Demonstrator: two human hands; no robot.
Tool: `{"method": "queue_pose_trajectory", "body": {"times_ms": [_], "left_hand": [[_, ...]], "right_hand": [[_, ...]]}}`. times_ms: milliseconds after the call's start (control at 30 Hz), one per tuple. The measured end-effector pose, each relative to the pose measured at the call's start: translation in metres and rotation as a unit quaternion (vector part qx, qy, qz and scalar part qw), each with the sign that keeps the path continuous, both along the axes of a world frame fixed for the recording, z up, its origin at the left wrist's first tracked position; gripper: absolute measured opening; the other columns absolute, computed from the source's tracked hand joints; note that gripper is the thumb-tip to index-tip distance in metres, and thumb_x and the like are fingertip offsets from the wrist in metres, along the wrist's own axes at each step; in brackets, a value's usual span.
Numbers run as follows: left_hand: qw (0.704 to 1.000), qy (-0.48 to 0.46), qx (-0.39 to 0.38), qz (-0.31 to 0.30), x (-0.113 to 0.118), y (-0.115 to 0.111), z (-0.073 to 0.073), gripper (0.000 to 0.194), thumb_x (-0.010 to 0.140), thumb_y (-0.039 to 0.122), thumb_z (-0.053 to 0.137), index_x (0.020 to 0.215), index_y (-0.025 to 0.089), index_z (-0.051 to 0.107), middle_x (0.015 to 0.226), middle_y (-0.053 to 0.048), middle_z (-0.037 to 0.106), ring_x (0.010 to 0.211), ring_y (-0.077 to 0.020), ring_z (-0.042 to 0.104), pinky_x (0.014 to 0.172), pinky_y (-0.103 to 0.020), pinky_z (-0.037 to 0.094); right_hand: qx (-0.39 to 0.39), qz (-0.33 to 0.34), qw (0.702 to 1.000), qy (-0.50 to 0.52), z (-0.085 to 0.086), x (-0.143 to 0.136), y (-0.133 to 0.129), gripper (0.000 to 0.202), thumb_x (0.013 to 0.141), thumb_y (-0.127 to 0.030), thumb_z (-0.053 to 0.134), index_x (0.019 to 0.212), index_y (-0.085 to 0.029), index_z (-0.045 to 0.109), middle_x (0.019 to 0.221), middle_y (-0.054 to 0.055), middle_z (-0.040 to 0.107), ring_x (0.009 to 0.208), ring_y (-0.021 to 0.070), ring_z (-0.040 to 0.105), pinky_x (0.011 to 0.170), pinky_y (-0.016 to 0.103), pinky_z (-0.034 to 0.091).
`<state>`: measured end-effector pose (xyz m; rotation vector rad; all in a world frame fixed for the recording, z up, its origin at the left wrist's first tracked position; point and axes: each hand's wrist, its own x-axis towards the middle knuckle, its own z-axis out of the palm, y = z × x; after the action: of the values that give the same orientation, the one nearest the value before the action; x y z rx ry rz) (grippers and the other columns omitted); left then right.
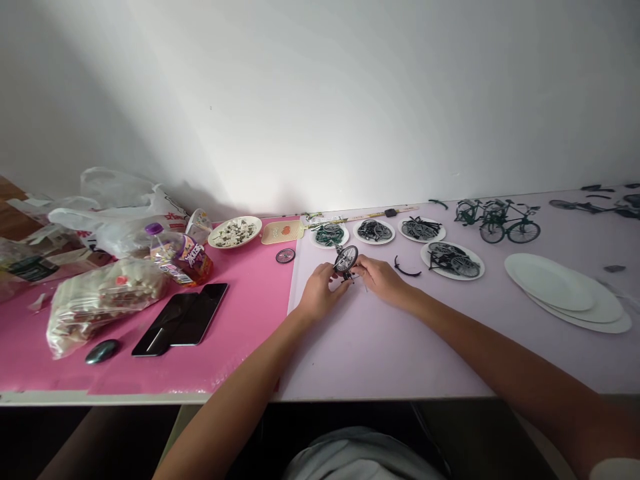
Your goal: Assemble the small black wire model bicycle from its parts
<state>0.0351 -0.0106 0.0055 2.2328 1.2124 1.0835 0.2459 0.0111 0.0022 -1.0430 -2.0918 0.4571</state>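
Note:
Between my two hands, just above the lilac part of the table, is a partly built model bicycle [345,260] with a dark spoked wheel facing me. My left hand [321,291] pinches it from the left. Fingers of my right hand [379,279] close on its right side, near a thin part that points down; the fingertips are small and partly hidden. A loose wheel [285,256] lies on the pink sheet to the left. Beyond my hands stand a plate of green parts [329,235] and a plate of wheels [374,231]. A curved black piece [407,268] rests right of my right hand.
Finished model bicycles [510,223] stand at the back right, near stacked white plates [565,293]. More parts fill another plate [453,260]. Leftward are a bowl of small pieces [235,233], a drink bottle [180,255], phones [183,320], a mouse [103,351] and a stuffed plastic bag [105,300].

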Motion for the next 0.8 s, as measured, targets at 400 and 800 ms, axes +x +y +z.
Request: {"method": "queue_pose_trajectory", "body": {"times_ms": [400, 800], "left_hand": [[0.997, 0.055, 0.05, 0.019, 0.003, -0.002, 0.0, 0.013, 0.091, 0.034, 0.066, 0.092, 0.022, 0.063, 0.093, -0.008, 0.066, 0.091, -0.0245, 0.062, 0.078, -0.036, 0.051], [1.0, -0.013, -0.001, 0.021, 0.004, -0.002, -0.001, 0.021, 0.092, 0.037, 0.068, 0.103, 0.02, 0.069, 0.093, -0.006, 0.069, 0.077, -0.0169, 0.06, 0.071, -0.03, 0.051]], "right_hand": [[0.025, -0.016, 0.999, -0.015, -0.015, 0.001, 0.004, 0.023, 0.101, -0.032, 0.045, 0.102, -0.02, 0.065, 0.08, 0.007, 0.072, 0.068, 0.0224, 0.065, 0.065, 0.03, 0.045], [-0.03, 0.029, 0.994, 0.101, -0.014, -0.008, -0.004, 0.022, 0.101, -0.04, 0.054, 0.098, -0.021, 0.066, 0.085, 0.003, 0.074, 0.073, 0.0176, 0.067, 0.068, 0.027, 0.049]]}}
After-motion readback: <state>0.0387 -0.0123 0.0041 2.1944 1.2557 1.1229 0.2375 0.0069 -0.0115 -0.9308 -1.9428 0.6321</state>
